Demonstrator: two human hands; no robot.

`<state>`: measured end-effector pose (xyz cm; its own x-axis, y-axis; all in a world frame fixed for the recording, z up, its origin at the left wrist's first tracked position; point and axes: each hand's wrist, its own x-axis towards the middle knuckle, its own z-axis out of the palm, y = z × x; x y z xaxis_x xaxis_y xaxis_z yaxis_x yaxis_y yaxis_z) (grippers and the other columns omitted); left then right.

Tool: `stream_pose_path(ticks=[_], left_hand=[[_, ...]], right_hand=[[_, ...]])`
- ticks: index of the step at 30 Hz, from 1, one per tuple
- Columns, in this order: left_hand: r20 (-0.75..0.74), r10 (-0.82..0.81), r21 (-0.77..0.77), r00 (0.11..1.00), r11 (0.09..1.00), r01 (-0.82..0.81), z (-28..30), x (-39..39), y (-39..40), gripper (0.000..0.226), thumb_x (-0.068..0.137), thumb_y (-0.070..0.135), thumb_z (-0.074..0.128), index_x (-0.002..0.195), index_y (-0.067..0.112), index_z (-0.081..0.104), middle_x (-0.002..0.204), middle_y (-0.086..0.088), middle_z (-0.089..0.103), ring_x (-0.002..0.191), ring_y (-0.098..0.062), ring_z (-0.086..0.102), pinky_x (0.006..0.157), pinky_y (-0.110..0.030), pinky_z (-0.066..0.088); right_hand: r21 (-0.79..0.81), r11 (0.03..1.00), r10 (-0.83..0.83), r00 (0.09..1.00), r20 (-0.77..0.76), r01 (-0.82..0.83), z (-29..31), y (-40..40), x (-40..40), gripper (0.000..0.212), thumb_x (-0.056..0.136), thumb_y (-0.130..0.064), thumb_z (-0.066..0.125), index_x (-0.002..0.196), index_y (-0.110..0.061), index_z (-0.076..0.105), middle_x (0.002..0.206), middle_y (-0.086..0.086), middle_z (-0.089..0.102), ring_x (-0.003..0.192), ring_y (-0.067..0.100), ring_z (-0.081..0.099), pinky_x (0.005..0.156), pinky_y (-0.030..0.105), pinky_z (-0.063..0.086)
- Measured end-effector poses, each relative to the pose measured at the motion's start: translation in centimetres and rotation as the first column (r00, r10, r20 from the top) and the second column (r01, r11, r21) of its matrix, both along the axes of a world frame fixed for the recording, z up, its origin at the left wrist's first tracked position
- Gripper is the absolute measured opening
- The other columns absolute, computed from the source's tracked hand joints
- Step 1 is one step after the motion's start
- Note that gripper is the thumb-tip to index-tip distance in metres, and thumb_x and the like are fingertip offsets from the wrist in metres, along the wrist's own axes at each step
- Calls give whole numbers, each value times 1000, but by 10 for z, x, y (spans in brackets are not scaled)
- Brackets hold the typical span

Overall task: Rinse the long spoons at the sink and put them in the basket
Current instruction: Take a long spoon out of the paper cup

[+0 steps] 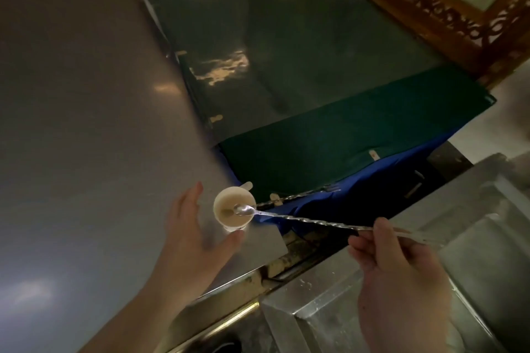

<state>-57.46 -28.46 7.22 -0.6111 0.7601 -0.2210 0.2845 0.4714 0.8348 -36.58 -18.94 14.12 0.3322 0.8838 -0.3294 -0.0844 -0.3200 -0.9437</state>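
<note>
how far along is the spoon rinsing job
Early. Nothing looks done: no rinsed spoon and no basket in view. In hand: the right hand holds a long spoon with its bowl over the cup, while the open left hand is at the cup. Left: a second spoon lies behind it; both need rinsing at the sink and basketing.

One view only — a wide-angle camera on the person's head, tilted steeply down and forward, close over the grey surface (86, 123) at its right edge, where the steel sink (372, 309) begins — both forearms enter from below.
</note>
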Motion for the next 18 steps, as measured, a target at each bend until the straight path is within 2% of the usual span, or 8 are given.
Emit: stream_pose_path(ticks=[2, 4, 6, 9, 11, 14, 15, 18], left_hand=[[-25, -29, 65, 999, 997, 31, 21, 12, -3, 81, 56, 75, 62, 129, 57, 31, 130, 22, 38, 112, 8, 43, 89, -30, 47], [-33, -83, 109, 996, 990, 86, 40, 26, -5, 51, 76, 52, 66, 117, 63, 39, 120, 27, 49, 105, 12, 46, 76, -16, 41], [16, -163, 132, 987, 978, 159, 56, 44, -3, 48, 85, 27, 64, 114, 62, 49, 110, 23, 59, 97, 7, 54, 69, -12, 42], [164, -268, 155, 950, 958, 243, 79, 77, 8, 54, 86, 15, 61, 112, 61, 56, 99, 26, 60, 86, 1, 61, 60, -13, 47], [232, -343, 211, 910, 931, 297, 87, 102, 21, 53, 80, 17, 59, 116, 57, 59, 108, 29, 62, 95, 2, 60, 68, -16, 48], [313, -458, 289, 832, 880, 376, 88, 143, 45, 58, 71, 17, 57, 116, 53, 61, 122, 21, 65, 102, -3, 58, 84, -27, 41], [325, -489, 306, 810, 865, 399, 87, 159, 53, 57, 69, 18, 60, 115, 53, 62, 122, 20, 65, 101, -4, 58, 85, -29, 40], [343, -567, 344, 749, 818, 462, 79, 212, 74, 53, 63, 32, 62, 111, 53, 64, 121, 18, 67, 100, -3, 61, 86, -28, 41]], right_hand=[[7, 998, -56, 995, -83, 57, 7, -2, 13, 18, 93, -14, 67, 85, 3, 65, 59, 9, 71, 49, 10, 69, 47, 17, 55], [30, 995, -96, 989, -117, 100, 13, -5, 25, 18, 93, -12, 67, 82, 3, 63, 55, 6, 70, 47, 9, 68, 47, 18, 55], [47, 987, -146, 977, -154, 155, 21, -7, 40, 18, 92, -9, 66, 77, -2, 62, 52, 4, 69, 45, 9, 67, 47, 19, 56], [62, 965, -238, 947, -214, 256, 32, -9, 71, 19, 92, -7, 65, 74, -5, 59, 48, 4, 67, 40, 9, 64, 44, 20, 56], [89, 944, -295, 935, -198, 317, 37, -11, 98, 18, 92, 0, 64, 75, -4, 58, 48, 2, 68, 39, 7, 64, 43, 17, 54], [101, 918, -365, 916, -166, 383, 38, -17, 143, 6, 92, 7, 62, 87, 4, 59, 50, 2, 69, 41, 5, 65, 44, 14, 53], [87, 904, -399, 900, -174, 418, 37, -19, 160, 4, 92, 5, 62, 90, 5, 59, 51, 2, 70, 42, 6, 66, 45, 15, 54], [30, 854, -501, 837, -222, 519, 30, -27, 214, 13, 93, -8, 65, 82, -1, 62, 57, 5, 73, 49, 10, 71, 49, 20, 57]])
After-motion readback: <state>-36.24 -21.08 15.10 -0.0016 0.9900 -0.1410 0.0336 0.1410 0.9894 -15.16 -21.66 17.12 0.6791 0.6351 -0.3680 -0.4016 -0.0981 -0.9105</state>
